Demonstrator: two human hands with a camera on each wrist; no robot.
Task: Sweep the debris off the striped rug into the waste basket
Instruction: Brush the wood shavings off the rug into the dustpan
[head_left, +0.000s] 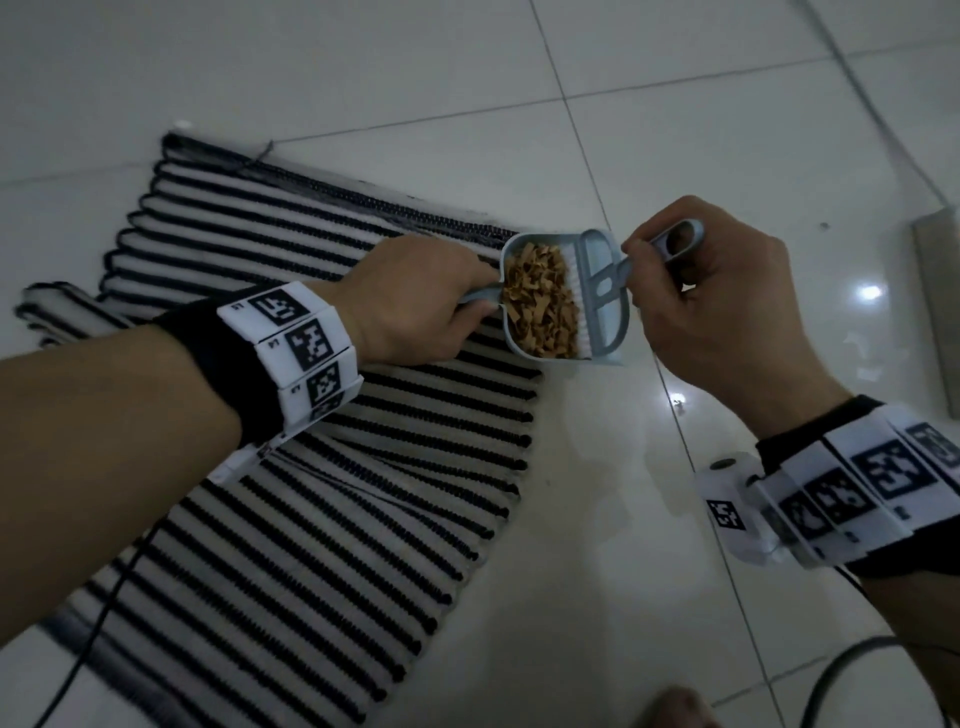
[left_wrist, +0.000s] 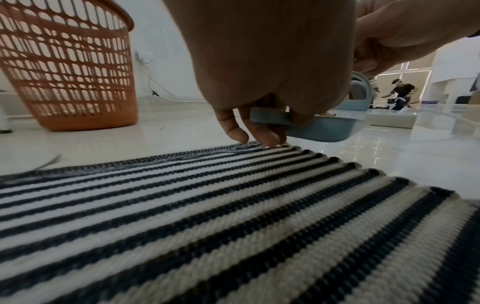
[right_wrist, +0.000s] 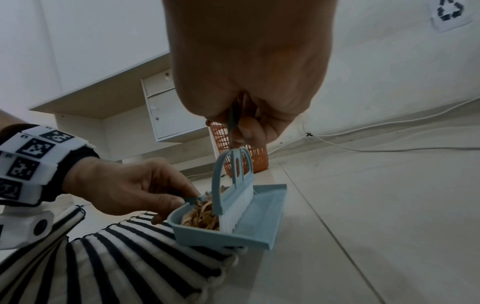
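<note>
My left hand (head_left: 415, 301) grips the handle of a small light-blue dustpan (head_left: 613, 325), held just above the right edge of the black-and-white striped rug (head_left: 332, 519). Brown shredded debris (head_left: 540, 306) fills the pan's back half. My right hand (head_left: 711, 301) grips the looped handle of a matching blue brush (head_left: 597, 283), whose white bristles stand in the pan against the debris. In the right wrist view the brush (right_wrist: 233, 185) stands upright in the dustpan (right_wrist: 249, 232). The orange waste basket (left_wrist: 67, 65) stands on the floor beyond the rug's far edge.
Glossy white floor tiles (head_left: 675, 130) surround the rug. A white cable (right_wrist: 389, 148) runs along the wall, and a black cable (head_left: 841, 670) curves at the lower right. A white cabinet (right_wrist: 171, 111) stands behind the basket. A flat grey board (head_left: 940, 291) lies at the right.
</note>
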